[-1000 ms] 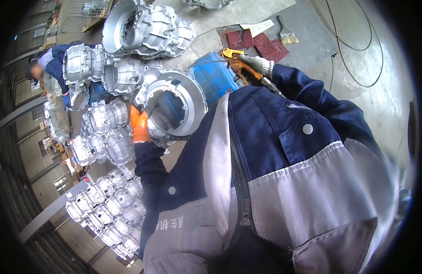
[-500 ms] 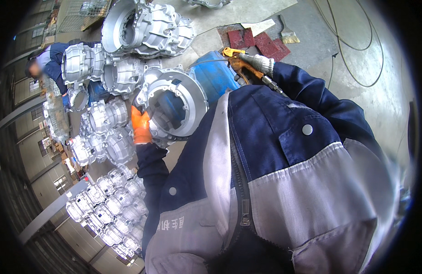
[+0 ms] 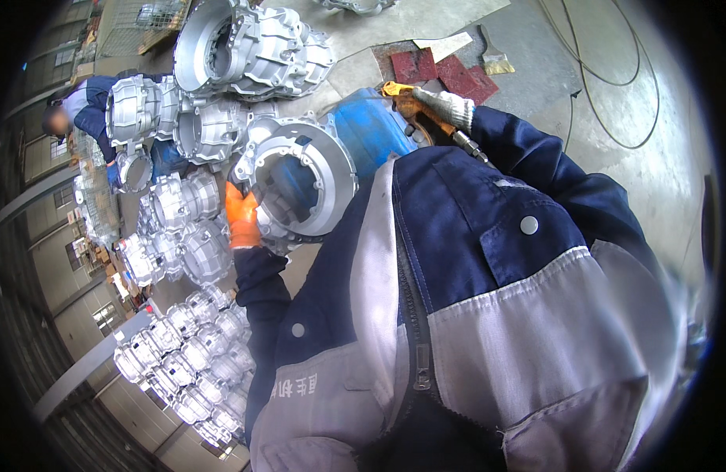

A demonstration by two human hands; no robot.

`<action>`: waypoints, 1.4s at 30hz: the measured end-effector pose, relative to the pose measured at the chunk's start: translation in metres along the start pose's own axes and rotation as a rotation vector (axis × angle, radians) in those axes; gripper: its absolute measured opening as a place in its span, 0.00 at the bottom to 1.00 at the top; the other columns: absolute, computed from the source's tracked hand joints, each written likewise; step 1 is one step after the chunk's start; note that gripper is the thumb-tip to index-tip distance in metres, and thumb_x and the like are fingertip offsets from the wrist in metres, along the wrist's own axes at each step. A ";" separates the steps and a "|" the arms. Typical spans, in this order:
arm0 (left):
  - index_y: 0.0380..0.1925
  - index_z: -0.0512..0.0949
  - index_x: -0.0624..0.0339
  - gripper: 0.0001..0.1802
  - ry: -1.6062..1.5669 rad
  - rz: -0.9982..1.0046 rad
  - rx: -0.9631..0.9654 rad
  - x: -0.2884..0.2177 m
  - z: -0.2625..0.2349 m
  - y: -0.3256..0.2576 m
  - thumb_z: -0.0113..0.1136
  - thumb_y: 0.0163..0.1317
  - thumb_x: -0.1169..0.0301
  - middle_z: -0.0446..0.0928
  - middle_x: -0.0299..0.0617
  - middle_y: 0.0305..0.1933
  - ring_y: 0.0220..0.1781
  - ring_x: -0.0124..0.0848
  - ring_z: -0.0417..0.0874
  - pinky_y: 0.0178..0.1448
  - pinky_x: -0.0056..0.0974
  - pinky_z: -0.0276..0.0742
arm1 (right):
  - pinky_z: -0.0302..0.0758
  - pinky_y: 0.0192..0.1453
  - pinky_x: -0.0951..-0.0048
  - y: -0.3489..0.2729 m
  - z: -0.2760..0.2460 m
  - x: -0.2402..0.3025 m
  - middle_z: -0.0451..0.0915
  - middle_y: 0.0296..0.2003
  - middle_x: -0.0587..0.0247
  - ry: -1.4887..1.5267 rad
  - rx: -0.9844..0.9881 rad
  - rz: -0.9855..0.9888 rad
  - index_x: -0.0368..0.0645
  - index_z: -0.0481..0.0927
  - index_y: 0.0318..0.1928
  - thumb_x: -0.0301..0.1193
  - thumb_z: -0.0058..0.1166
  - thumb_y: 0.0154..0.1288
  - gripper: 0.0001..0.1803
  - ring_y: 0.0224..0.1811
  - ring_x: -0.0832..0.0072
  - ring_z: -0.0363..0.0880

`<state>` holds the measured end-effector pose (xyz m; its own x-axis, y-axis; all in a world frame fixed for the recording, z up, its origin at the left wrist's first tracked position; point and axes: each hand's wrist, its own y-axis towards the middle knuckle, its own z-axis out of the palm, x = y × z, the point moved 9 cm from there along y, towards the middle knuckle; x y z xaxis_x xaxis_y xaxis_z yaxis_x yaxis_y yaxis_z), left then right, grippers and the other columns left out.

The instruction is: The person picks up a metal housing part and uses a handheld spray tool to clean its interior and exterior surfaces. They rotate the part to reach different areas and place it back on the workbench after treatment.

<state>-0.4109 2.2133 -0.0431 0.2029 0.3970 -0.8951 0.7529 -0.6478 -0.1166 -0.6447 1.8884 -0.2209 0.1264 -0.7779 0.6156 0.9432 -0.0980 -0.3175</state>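
Observation:
My left hand, in an orange glove with dark fingertips, grips the left edge of a silver cast-metal housing. The housing has a wide round opening, through which blue shows. My right hand, in a pale knitted glove, is closed around an orange-brown air tool with a metal hose fitting at its lower end. The tool's yellow part points left, above the right end of a blue drum. The drum lies beside the housing.
Large castings stand beyond my left hand, with rows of more at lower left. A co-worker bends over castings at far left. Dark red pads and a brush lie on the floor. A cable loops at upper right.
My right hand and the air tool have shifted very slightly to the right. My left hand stays on the housing. The co-worker's head has moved a little.

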 end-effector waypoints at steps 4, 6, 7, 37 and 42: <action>0.58 0.68 0.62 0.31 -0.065 -0.022 -0.006 0.007 0.001 -0.001 0.62 0.50 0.77 0.74 0.39 0.52 0.52 0.30 0.74 0.57 0.34 0.69 | 0.78 0.39 0.73 0.000 0.014 -0.002 0.79 0.39 0.62 0.014 0.078 0.058 0.42 0.74 0.49 0.43 0.51 0.67 0.18 0.37 0.74 0.79; 0.58 0.68 0.62 0.31 -0.046 -0.027 -0.018 0.009 0.000 -0.001 0.62 0.50 0.77 0.75 0.39 0.52 0.52 0.30 0.74 0.57 0.34 0.69 | 0.78 0.40 0.73 0.006 0.020 0.000 0.79 0.39 0.61 0.021 0.091 -0.035 0.43 0.75 0.45 0.38 0.52 0.67 0.13 0.38 0.74 0.78; 0.58 0.68 0.62 0.31 -0.035 -0.013 -0.023 0.007 0.000 -0.001 0.63 0.50 0.76 0.75 0.38 0.51 0.52 0.30 0.74 0.56 0.34 0.69 | 0.78 0.40 0.72 0.007 0.021 -0.001 0.79 0.40 0.60 0.056 0.117 -0.051 0.43 0.75 0.46 0.39 0.53 0.67 0.14 0.38 0.73 0.78; 0.59 0.68 0.62 0.33 0.024 0.026 -0.049 0.014 -0.006 -0.003 0.65 0.49 0.73 0.74 0.40 0.55 0.55 0.32 0.73 0.60 0.35 0.67 | 0.79 0.41 0.69 -0.003 0.006 -0.024 0.78 0.41 0.60 0.246 0.166 0.023 0.41 0.71 0.56 0.44 0.52 0.66 0.24 0.38 0.70 0.79; 0.60 0.67 0.62 0.34 -0.006 0.028 -0.013 0.014 -0.004 -0.002 0.64 0.50 0.74 0.74 0.40 0.56 0.56 0.32 0.73 0.61 0.36 0.66 | 0.79 0.45 0.72 -0.004 0.000 -0.024 0.78 0.44 0.59 0.230 0.077 0.074 0.40 0.71 0.55 0.39 0.53 0.66 0.22 0.40 0.70 0.79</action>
<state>-0.4071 2.2222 -0.0535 0.2204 0.3744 -0.9007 0.7551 -0.6500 -0.0854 -0.6515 1.9072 -0.2347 0.1306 -0.9027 0.4101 0.9557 0.0045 -0.2944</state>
